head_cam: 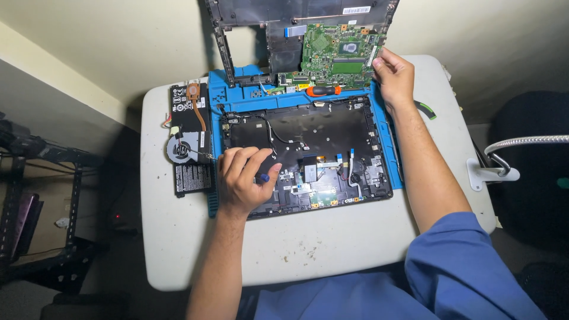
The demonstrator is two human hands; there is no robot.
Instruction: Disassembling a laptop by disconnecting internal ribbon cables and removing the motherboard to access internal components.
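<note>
An opened black laptop base lies on a blue work mat on a small white table. My left hand rests over the base's left side, closed on a small blue-tipped tool. My right hand holds the right edge of a green motherboard, which stands tilted at the back against a black laptop cover. An orange-handled screwdriver lies on the mat just below the board.
A cooling fan with a copper heat pipe sits on a flat black battery at the left of the mat. A white lamp base with a flexible metal neck stands at the right table edge. A dark shelf frame stands to the left.
</note>
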